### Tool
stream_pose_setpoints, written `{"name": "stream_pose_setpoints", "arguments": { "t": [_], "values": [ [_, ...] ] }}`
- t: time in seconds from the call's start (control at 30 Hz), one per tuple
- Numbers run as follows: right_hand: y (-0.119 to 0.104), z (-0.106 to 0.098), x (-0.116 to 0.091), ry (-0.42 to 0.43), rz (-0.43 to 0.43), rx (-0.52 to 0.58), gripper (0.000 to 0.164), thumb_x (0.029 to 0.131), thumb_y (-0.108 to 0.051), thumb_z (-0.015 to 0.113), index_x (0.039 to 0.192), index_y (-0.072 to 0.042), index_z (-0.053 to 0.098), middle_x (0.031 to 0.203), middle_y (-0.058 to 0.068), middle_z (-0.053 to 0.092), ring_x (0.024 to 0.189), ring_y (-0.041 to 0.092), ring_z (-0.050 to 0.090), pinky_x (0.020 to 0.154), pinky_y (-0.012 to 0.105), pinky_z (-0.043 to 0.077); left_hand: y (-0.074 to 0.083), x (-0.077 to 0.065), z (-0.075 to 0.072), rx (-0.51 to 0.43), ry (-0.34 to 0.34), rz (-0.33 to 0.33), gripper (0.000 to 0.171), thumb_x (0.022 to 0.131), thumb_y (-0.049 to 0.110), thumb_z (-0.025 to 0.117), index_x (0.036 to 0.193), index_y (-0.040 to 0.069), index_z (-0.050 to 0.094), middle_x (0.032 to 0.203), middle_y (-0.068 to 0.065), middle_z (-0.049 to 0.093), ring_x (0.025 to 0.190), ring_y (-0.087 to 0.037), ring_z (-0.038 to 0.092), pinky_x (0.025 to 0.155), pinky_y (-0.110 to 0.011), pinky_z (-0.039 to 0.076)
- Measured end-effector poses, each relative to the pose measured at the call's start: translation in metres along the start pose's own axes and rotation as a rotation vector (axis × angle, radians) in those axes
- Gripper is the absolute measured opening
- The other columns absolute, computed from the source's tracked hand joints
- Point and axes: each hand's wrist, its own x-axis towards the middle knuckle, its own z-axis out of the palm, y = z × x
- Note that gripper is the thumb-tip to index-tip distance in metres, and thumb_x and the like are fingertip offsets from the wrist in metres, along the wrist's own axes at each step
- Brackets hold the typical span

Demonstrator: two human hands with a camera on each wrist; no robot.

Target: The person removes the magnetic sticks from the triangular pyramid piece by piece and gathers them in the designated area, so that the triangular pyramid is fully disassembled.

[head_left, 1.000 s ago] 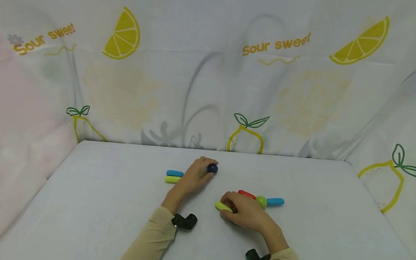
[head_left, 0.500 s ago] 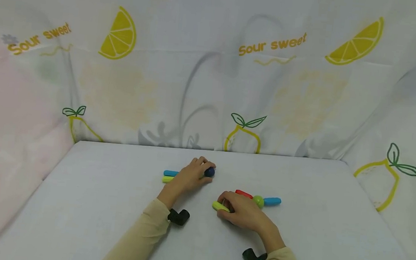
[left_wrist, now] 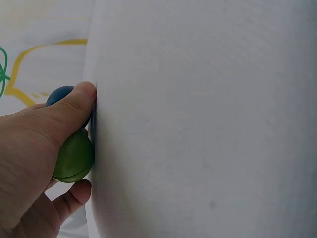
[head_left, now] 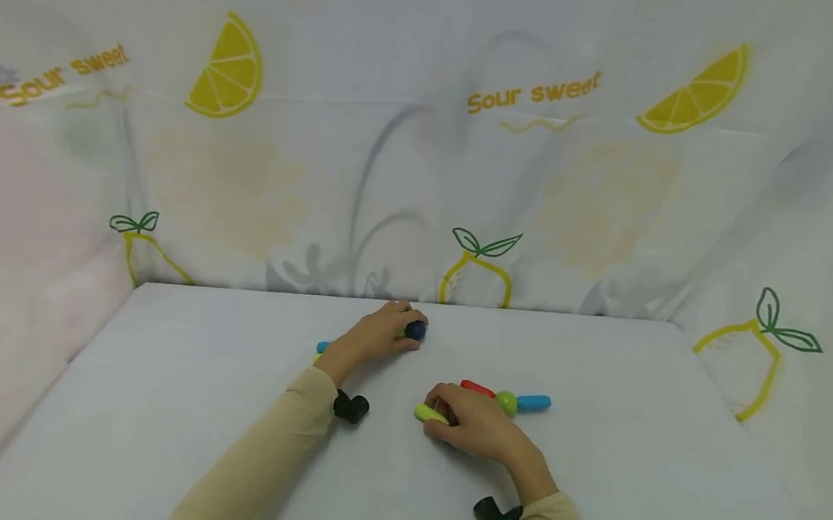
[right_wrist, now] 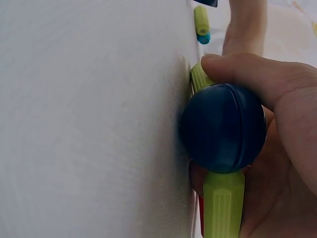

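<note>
My left hand is near the table's back edge, thumb and fingers around a dark blue ball. In the left wrist view a green ball also lies within that grasp, next to the blue ball. Nearer me, my right hand grips a toy piece low at the tabletop. The right wrist view shows it as a dark blue ball with a yellow-green stick at one side and another yellow-green stick under the thumb.
Just beyond the right hand lie a red stick, a green ball and a blue stick in a row. A blue stick and a yellow-green stick are mostly hidden behind the left wrist. A printed cloth hangs behind the white table.
My left hand has moved slightly back with the balls, and its forearm now covers more of the two sticks at left. The right hand stays put; the head view has shifted a little.
</note>
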Motion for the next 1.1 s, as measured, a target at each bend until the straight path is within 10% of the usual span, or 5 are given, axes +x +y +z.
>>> {"name": "stream_pose_setpoints", "arguments": {
  "t": [0.3,0.6,1.1],
  "values": [
    [-0.003,-0.001,0.003,0.002,-0.023,0.018,0.023,0.088,-0.03,0.066,0.106,-0.017,0.06,0.081,-0.012,0.053,0.073,0.003,0.049,0.066,0.02,0.042,-0.003,-0.005,-0.007,0.043,-0.008,0.003,0.057,0.087,0.039,0.066,0.137,0.02,0.045,0.132,-0.009,0.048,0.122,-0.028,0.045,0.093,-0.05,0.045],
    [-0.001,-0.006,0.002,-0.001,-0.061,0.064,0.022,0.089,-0.029,0.065,0.106,-0.016,0.061,0.08,-0.011,0.055,0.074,0.003,0.05,0.067,0.021,0.043,0.023,-0.038,-0.011,0.019,0.215,0.098,0.039,0.089,0.024,0.067,0.125,0.015,0.056,0.124,-0.007,0.047,0.111,-0.025,0.045,0.088,-0.042,0.045],
    [0.013,-0.024,-0.011,-0.097,-0.048,0.15,0.021,0.092,-0.04,0.059,0.102,-0.023,0.064,0.091,-0.012,0.062,0.082,0.004,0.054,0.073,0.023,0.045,0.062,-0.079,0.025,-0.176,-0.054,0.238,0.019,0.09,0.026,0.065,0.108,0.024,0.059,0.099,0.014,0.06,0.09,-0.001,0.051,0.078,-0.016,0.044]
  ]
}}
